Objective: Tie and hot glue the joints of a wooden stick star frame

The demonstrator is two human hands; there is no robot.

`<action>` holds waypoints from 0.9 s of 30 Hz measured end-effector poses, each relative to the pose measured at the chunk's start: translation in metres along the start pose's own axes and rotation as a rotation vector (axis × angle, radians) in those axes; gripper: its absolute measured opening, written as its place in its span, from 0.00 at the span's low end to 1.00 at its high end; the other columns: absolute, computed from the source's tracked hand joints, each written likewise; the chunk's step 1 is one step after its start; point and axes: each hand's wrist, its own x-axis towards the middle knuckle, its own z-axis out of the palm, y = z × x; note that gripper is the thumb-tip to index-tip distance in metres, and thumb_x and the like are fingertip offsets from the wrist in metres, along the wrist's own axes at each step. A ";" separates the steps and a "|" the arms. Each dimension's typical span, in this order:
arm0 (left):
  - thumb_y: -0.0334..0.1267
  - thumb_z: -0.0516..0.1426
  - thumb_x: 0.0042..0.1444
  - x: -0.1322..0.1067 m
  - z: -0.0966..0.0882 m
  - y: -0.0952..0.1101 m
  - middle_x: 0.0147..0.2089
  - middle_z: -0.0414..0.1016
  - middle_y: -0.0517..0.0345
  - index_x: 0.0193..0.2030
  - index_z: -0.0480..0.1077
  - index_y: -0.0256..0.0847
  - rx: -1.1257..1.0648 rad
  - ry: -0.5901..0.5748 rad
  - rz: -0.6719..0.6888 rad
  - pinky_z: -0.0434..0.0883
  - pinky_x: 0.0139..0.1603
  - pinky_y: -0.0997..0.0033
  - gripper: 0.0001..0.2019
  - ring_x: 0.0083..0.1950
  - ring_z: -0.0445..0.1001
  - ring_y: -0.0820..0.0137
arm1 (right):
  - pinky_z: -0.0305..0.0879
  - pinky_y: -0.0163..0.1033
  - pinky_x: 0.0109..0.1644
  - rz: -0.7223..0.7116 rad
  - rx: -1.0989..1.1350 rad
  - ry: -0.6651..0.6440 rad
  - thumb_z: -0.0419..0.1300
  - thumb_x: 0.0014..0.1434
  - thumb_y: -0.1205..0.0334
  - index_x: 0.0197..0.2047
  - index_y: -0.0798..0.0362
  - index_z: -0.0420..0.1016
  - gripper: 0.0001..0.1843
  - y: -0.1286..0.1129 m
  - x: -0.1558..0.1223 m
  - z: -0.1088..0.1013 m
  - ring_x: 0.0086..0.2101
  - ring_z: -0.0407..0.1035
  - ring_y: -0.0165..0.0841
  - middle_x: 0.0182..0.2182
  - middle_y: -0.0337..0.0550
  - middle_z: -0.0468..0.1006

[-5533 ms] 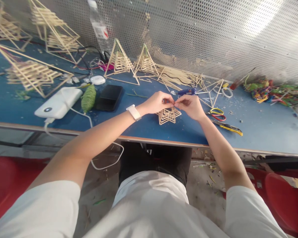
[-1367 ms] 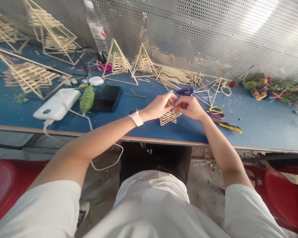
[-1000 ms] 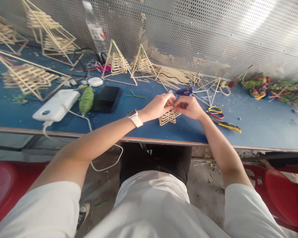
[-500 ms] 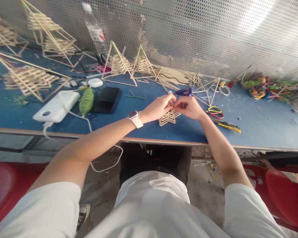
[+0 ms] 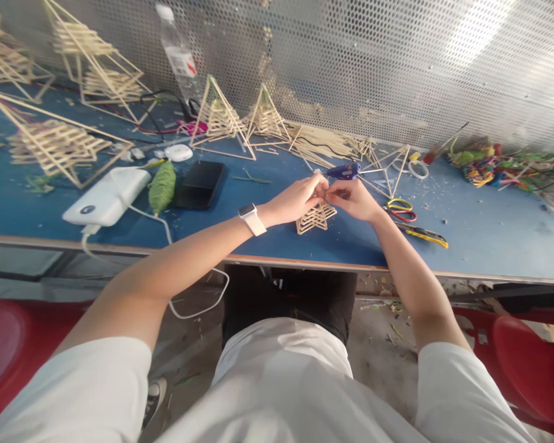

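A small stacked star of thin wooden sticks rests on the blue table near its front edge. My left hand, with a white watch on the wrist, and my right hand meet just above the star. Both are closed in a pinch, fingertips touching over its top. What they pinch is too small to make out. A blue glue gun lies just behind my hands.
Scissors and a yellow cutter lie right of my right hand. A black phone, green twine and a white power bank sit left. Stick pyramids and loose sticks line the perforated metal wall.
My hands stay pinched together over the star, shifting only slightly. The view has moved a little.
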 end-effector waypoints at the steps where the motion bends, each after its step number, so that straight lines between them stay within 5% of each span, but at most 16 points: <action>1: 0.28 0.62 0.74 0.000 -0.001 0.000 0.56 0.85 0.48 0.64 0.68 0.45 -0.001 0.003 -0.003 0.78 0.58 0.57 0.16 0.56 0.85 0.59 | 0.68 0.41 0.38 0.006 0.011 -0.007 0.75 0.69 0.44 0.45 0.50 0.92 0.17 0.001 0.000 0.001 0.33 0.73 0.34 0.36 0.41 0.89; 27: 0.39 0.74 0.64 0.008 -0.010 -0.023 0.48 0.91 0.50 0.55 0.79 0.40 -0.283 0.054 -0.214 0.78 0.54 0.56 0.17 0.50 0.89 0.59 | 0.70 0.42 0.40 0.146 0.132 0.031 0.84 0.56 0.44 0.42 0.53 0.94 0.21 -0.005 0.003 0.010 0.34 0.76 0.36 0.35 0.45 0.90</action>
